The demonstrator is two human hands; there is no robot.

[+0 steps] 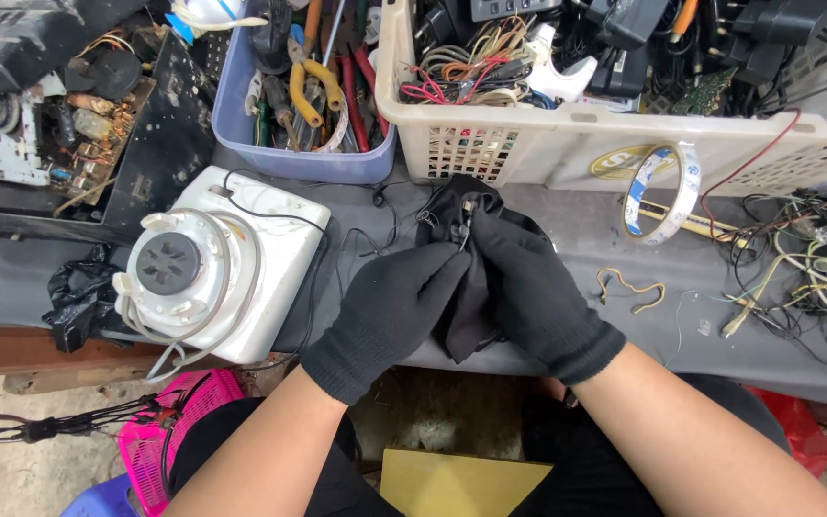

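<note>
Right at the table's near edge, dead centre, both gloved hands are bunched around a small black part [461,278]. Left hand [390,311] is curled, fingers pressed against the part's left side; right hand [533,287] wraps over it from the right, fingertips pinching near a little metal piece [467,218] that pokes out at the top. A thin black wire [351,244] trails off toward nine o'clock. My read: this is a fiddly bit of work on that metal tip, and whatever move follows calls for a steady pinch and a firm hold underneath, because the part is small and half hidden by the gloves.

At nine o'clock from the hands sits a white appliance base [227,273] with a round grey hub. Down at seven o'clock, a pink basket [169,426] on the floor; at six o'clock, a flat yellow box [461,483] between the knees, no marking I can make out.

Out at three o'clock, a tangle of loose wires [820,278]. At two o'clock a ring of white tape with blue print [662,191] leans on a cream plastic crate [624,144], right over an oval yellow sticker [619,163] on the crate wall. At eleven o'clock, a lilac tub [303,144] holds yellow-handled pliers [313,86] and screwdrivers. Far at ten o'clock, a dusty circuit board [88,124].
</note>
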